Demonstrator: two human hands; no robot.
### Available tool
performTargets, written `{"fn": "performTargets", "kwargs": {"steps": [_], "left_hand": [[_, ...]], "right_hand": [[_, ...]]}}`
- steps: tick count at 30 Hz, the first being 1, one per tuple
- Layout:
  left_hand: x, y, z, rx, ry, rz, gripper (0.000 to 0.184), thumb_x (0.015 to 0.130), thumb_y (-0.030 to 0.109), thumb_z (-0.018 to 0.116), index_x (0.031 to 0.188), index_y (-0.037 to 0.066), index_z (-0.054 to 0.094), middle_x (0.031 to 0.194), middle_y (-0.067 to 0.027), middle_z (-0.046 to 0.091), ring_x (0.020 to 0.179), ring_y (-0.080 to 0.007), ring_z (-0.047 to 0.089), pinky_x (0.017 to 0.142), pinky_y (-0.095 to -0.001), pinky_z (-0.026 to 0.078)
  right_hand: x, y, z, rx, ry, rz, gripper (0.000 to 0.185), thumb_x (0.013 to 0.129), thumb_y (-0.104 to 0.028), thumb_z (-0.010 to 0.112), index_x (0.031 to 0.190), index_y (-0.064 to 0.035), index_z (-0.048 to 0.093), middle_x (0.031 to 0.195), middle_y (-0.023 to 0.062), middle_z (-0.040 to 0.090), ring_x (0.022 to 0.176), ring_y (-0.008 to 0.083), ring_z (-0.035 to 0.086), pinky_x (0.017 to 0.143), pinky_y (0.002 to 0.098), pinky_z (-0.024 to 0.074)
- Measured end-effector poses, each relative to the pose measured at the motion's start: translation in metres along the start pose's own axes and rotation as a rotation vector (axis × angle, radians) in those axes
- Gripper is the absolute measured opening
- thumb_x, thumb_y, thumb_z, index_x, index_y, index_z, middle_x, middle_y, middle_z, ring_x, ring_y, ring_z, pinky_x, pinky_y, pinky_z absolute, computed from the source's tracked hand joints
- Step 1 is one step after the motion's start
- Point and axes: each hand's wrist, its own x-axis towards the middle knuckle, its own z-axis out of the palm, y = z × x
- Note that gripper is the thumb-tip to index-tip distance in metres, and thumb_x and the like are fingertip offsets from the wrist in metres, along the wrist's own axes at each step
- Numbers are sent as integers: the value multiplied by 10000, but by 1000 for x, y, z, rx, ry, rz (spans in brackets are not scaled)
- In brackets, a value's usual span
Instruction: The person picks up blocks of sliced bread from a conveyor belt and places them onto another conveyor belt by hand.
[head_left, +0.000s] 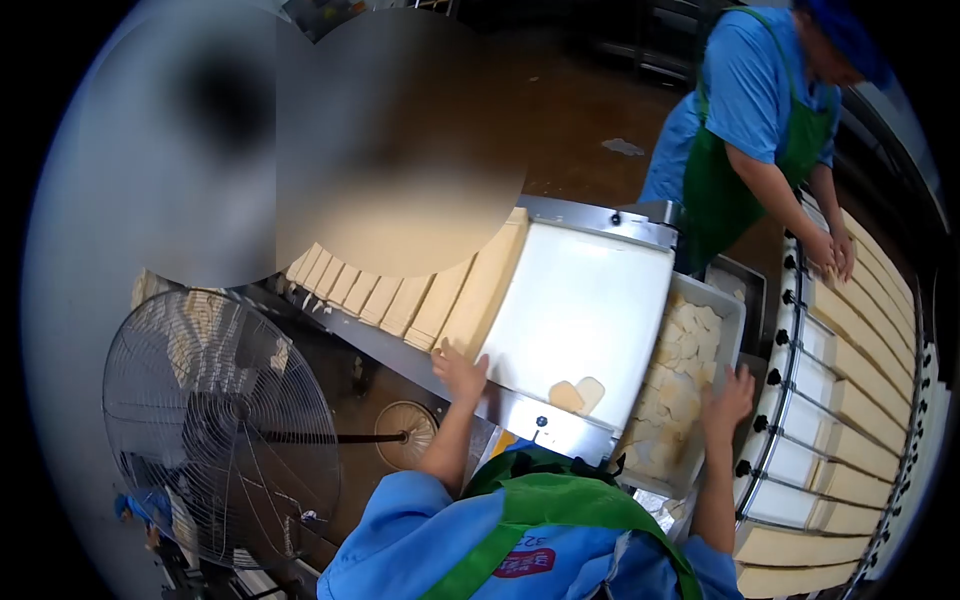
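My left hand [460, 374], fingers spread, is at the near end of a long pale dough-like strip [486, 285]; whether it presses on the strip I cannot tell. That strip lies across the white conveyor belt [590, 290], at the front of a row of similar strips [385, 298]. Over the right side of a grey tray [735, 325] is my right hand [728, 405], its fingers apart and nothing seen in them. Thin pale flat pieces [680, 345] overlap inside this tray. On the belt's near right corner rest two thin pieces, one tan [566, 397] and one paler [592, 393].
A metal rail [560, 422] edges the belt on my side. At the left stands a large caged fan [225, 425]. A co-worker in a green apron [745, 170] handles something at a second conveyor with pale strips [865, 400]. Blurred patches hide the upper left.
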Motion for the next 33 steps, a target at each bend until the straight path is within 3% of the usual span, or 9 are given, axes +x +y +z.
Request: {"fn": "performTargets", "kwargs": {"steps": [4, 9, 14, 17, 20, 21, 26, 27, 33], "left_hand": [[30, -51, 4, -95, -144, -48, 861, 643, 102, 764, 1325, -28, 254, 1277, -303, 296, 1146, -447, 351, 997, -496, 316], [38, -28, -2, -210, -271, 3, 885, 621, 96, 791, 1311, -64, 260, 1182, -294, 335, 1083, -445, 402, 948, -445, 383], [43, -24, -6, -252, -384, 87, 936, 646, 223, 803, 1326, -69, 229, 1195, -329, 340, 1087, -491, 407, 970, -485, 369], [45, -19, -13, -152, -435, 166, 965, 693, 287, 762, 1338, -138, 183, 1178, -319, 387, 1111, -479, 415, 941, -515, 377], [50, -10, -26, -63, -531, 130, 962, 712, 353, 733, 1344, -132, 193, 1162, -306, 407, 1078, -456, 452, 909, -501, 396], [43, -24, -9, 115, -356, 305, 979, 724, 415, 702, 1349, -134, 187, 1153, -289, 414, 1028, -434, 488, 858, -487, 425], [45, -26, -3, 16, -519, 222, 1029, 708, 448, 705, 1343, -150, 159, 1149, -281, 403, 1000, -423, 501, 835, -490, 439], [47, -25, -4, -11, -577, 182, 1036, 700, 446, 713, 1334, -154, 156, 1147, -282, 397, 1002, -421, 500, 834, -498, 439], [51, -6, -8, -114, -777, 328, 870, 704, 331, 741, 1280, -41, 205, 1129, -288, 373, 928, -461, 521, 799, -493, 474]], "right_hand": [[30, -103, 48, 64, -33, -217, 580, 773, -272, 653, 1276, -47, 472, 1441, 199, 303, 1329, 405, 250, 1032, 548, 230], [72, -244, 88, 53, -179, -391, 552, 752, -283, 661, 1241, -57, 537, 1423, 197, 350, 1323, 375, 278, 1040, 496, 239], [115, -361, 130, 21, -335, -368, 672, 839, -406, 582, 1383, -69, 378, 1496, 169, 229, 1366, 343, 229, 1073, 476, 222], [143, -414, 150, 17, -320, -351, 720, 885, -555, 429, 1448, -129, 290, 1525, 166, 163, 1350, 343, 261, 1049, 474, 283], [167, -453, 147, 50, -403, -335, 710, 886, -546, 437, 1460, -166, 266, 1529, 169, 144, 1323, 341, 299, 1043, 451, 298], [169, -461, 147, 44, -402, -325, 710, 886, -546, 437, 1460, -166, 266, 1529, 169, 144, 1323, 341, 299, 1043, 451, 298], [173, -466, 145, -54, -489, -236, 703, 834, -544, 502, 1393, -152, 334, 1420, 178, 278, 1214, 369, 413, 964, 441, 401], [173, -460, 123, 12, -538, -141, 749, 762, -510, 601, 1370, -144, 362, 1338, 183, 345, 1192, 385, 433, 945, 421, 431], [163, -344, 78, 30, -534, 331, 881, 683, -438, 677, 1393, -81, 297, 1385, 176, 278, 1235, 381, 390, 939, 457, 442]]}}
